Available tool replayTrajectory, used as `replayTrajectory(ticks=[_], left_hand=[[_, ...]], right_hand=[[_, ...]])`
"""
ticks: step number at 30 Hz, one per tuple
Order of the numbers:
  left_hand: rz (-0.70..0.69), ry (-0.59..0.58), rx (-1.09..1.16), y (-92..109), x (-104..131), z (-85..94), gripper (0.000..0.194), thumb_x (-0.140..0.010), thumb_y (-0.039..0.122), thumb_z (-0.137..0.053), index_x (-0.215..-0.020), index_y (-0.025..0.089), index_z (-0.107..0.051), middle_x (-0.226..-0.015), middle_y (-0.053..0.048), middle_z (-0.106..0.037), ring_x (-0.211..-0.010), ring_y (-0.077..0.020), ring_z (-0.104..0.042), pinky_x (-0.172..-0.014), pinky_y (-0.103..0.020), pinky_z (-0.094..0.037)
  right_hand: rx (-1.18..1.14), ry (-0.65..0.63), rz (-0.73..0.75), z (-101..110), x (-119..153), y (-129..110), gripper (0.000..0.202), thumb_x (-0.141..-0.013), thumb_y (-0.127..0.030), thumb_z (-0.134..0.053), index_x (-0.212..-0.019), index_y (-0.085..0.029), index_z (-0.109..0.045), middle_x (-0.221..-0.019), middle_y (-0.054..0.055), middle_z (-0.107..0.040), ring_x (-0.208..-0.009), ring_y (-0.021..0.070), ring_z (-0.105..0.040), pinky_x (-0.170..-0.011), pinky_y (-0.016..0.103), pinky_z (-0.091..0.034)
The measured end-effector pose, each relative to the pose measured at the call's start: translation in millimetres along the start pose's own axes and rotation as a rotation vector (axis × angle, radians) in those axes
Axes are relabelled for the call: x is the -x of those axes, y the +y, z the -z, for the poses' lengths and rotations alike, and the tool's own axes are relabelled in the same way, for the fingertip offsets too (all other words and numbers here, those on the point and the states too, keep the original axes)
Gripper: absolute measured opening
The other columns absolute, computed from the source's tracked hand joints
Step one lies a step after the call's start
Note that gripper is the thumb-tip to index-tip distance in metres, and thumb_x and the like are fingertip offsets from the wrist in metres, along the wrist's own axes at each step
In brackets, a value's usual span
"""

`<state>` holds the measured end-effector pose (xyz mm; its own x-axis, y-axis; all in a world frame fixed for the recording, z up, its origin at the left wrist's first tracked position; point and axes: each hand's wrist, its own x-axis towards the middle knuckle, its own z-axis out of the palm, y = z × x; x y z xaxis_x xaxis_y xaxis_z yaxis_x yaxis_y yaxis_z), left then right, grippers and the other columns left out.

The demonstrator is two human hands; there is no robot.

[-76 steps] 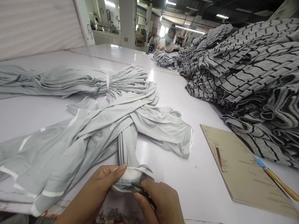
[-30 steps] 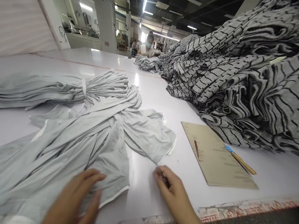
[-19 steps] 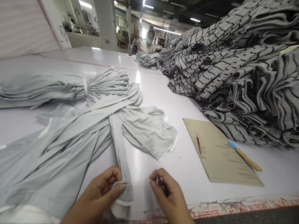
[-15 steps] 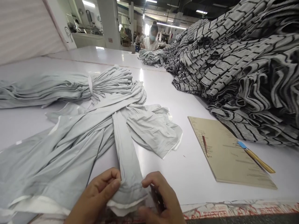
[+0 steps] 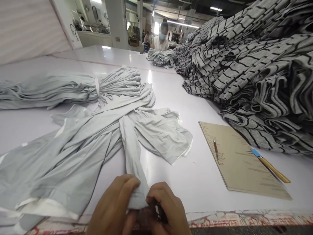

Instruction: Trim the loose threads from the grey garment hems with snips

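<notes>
At the table's near edge my left hand (image 5: 114,205) is closed on the end of a pale grey sleeve (image 5: 133,153), its fingers folded over the fabric. My right hand (image 5: 170,207) is at the right side of that cuff, curled around a small dark tool (image 5: 158,210). Most of this tool is hidden in the palm, so its exact kind does not show. The sleeve runs up to a pale grey garment (image 5: 80,147) spread over the table, with white edging along its hems. Another sleeve (image 5: 163,133) of it lies flat to the right.
A tied bundle of grey garments (image 5: 49,88) lies at the left. On the right are a beige board (image 5: 237,163) with a dark red pen (image 5: 216,151), and a wooden-handled tool (image 5: 274,168). Striped fabric (image 5: 244,71) is heaped behind. A person (image 5: 161,39) is at the far end.
My left hand has moved right and folded over the cuff, where it pinched the cuff's left edge before. The cuff is now largely covered, and both hands are closer together.
</notes>
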<state>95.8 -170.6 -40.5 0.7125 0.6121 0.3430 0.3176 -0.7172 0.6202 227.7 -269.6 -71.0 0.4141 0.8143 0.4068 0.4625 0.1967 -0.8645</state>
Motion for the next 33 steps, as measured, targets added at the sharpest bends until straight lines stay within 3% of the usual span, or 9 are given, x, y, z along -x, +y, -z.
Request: replayTrajectory(ticks=[2, 5, 6, 9, 11, 13, 19, 26, 33], left_hand=[[0.023, -0.028, 0.085, -1, -4, -0.6, 0.049, -0.066, 0.001, -0.044, -0.106, 0.027, -0.055, -0.101, -0.002, -0.066, -0.092, -0.0199, -0.064, -0.079, -0.023, -0.05], [0.19, -0.093, 0.326, 1, -14, 3.8, 0.023, -0.076, 0.013, -0.05, -0.087, 0.025, -0.066, -0.093, -0.003, -0.065, -0.087, -0.0209, -0.062, -0.077, -0.024, -0.049], [0.279, -0.162, 0.427, 2, -18, 6.1, 0.016, -0.08, 0.022, -0.053, -0.079, 0.024, -0.068, -0.086, -0.003, -0.065, -0.081, -0.0209, -0.061, -0.074, -0.024, -0.049], [0.684, -0.383, 0.8, 4, -27, 12.6, 0.028, -0.082, 0.039, -0.061, -0.062, 0.02, -0.066, -0.062, 0.0, -0.058, -0.065, -0.0184, -0.056, -0.062, -0.022, -0.048], [0.9, -0.412, 1.01, 4, -31, 15.6, 0.025, -0.078, 0.038, -0.067, -0.062, 0.019, -0.068, -0.056, 0.001, -0.059, -0.064, -0.0183, -0.057, -0.062, -0.023, -0.049], [0.979, -0.39, 1.123, 6, -33, 17.3, 0.019, -0.077, 0.034, -0.069, -0.066, 0.018, -0.071, -0.054, 0.002, -0.061, -0.065, -0.019, -0.059, -0.064, -0.024, -0.05], [0.854, -0.372, 0.953, 12, -29, 17.5, 0.03, -0.077, 0.041, -0.069, -0.06, 0.016, -0.066, -0.06, 0.001, -0.057, -0.061, -0.0147, -0.05, -0.056, -0.02, -0.044], [0.695, -0.418, 0.64, 4, -25, 15.5, 0.044, -0.083, 0.052, -0.056, -0.055, 0.017, -0.056, -0.06, 0.003, -0.046, -0.059, -0.0134, -0.044, -0.054, -0.019, -0.04], [0.738, -0.467, 0.761, 5, -27, 13.1, 0.044, -0.084, 0.054, -0.054, -0.061, 0.017, -0.061, -0.063, 0.003, -0.05, -0.062, -0.0135, -0.046, -0.057, -0.019, -0.042]], right_hand=[[0.043, -0.008, -0.016, 3, 0, -3, 0.011, -0.075, -0.013, -0.05, -0.081, -0.023, -0.051, -0.074, -0.001, -0.051, -0.059, 0.013, -0.048, -0.049, 0.023, -0.033], [0.09, -0.005, -0.148, 15, -6, -5, 0.006, -0.081, -0.016, -0.05, -0.079, -0.022, -0.05, -0.071, -0.002, -0.05, -0.059, 0.0129, -0.048, -0.051, 0.023, -0.036], [0.101, 0.005, -0.204, 18, -8, -5, 0.008, -0.085, -0.018, -0.05, -0.078, -0.022, -0.049, -0.071, -0.002, -0.05, -0.059, 0.0127, -0.048, -0.052, 0.022, -0.037], [0.145, 0.023, -0.321, 26, -14, -5, 0.017, -0.091, -0.024, -0.05, -0.075, -0.021, -0.047, -0.072, -0.002, -0.049, -0.061, 0.0123, -0.048, -0.054, 0.021, -0.039], [0.161, -0.006, -0.332, 27, -14, -7, 0.015, -0.09, -0.026, -0.052, -0.077, -0.021, -0.048, -0.072, -0.003, -0.047, -0.059, 0.0115, -0.046, -0.052, 0.021, -0.037], [0.122, -0.081, -0.314, 26, -11, -10, 0.014, -0.087, -0.029, -0.056, -0.079, -0.022, -0.048, -0.07, -0.005, -0.044, -0.056, 0.0106, -0.044, -0.049, 0.021, -0.033], [0.207, -0.305, -0.222, 21, 0, -12, 0.015, -0.091, -0.036, -0.053, -0.085, -0.022, -0.054, -0.076, -0.001, -0.053, -0.063, 0.0142, -0.053, -0.054, 0.022, -0.037], [0.352, -0.268, -0.087, 14, 4, -6, 0.031, -0.098, -0.042, -0.039, -0.085, -0.022, -0.059, -0.078, 0.001, -0.059, -0.062, 0.016, -0.058, -0.054, 0.024, -0.04], [0.317, -0.299, -0.145, 17, 1, -10, 0.027, -0.094, -0.046, -0.048, -0.087, -0.022, -0.06, -0.075, 0.0, -0.057, -0.06, 0.0154, -0.058, -0.052, 0.022, -0.039]])
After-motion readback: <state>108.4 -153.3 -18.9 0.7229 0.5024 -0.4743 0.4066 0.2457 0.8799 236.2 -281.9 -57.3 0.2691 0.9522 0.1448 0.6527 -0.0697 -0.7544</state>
